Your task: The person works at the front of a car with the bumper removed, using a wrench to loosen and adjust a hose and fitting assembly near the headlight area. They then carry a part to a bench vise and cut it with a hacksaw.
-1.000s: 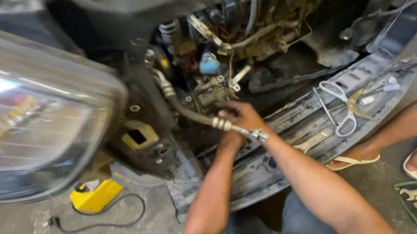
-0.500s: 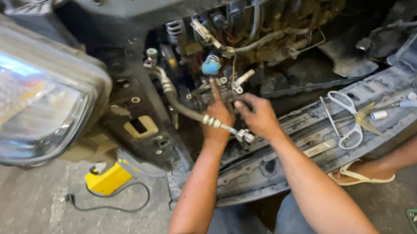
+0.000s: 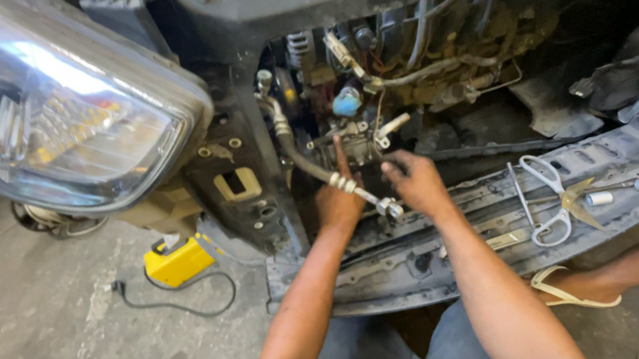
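Two hands work at the metal hose (image 3: 311, 165) below the blue cap (image 3: 346, 101): left hand (image 3: 338, 200) beneath it, forefinger raised, right hand (image 3: 414, 183) pinching its end fitting (image 3: 390, 209), scissors (image 3: 550, 199) well right.

Beside the headlight (image 3: 72, 121): one yellow device (image 3: 179, 260), one pair of white-handled scissors (image 3: 553, 198), two screwdrivers (image 3: 619, 185), two hands (image 3: 339, 200) on one hose (image 3: 311, 165).

In front of you, the grey bumper panel (image 3: 428, 258) lies flat and carries white-handled scissors (image 3: 550, 199), a small white tube (image 3: 599, 198) and a thin metal rod (image 3: 518, 193). To your left, the concrete floor (image 3: 54, 314) bears a yellow device (image 3: 178, 260) with its black cord (image 3: 175, 303).
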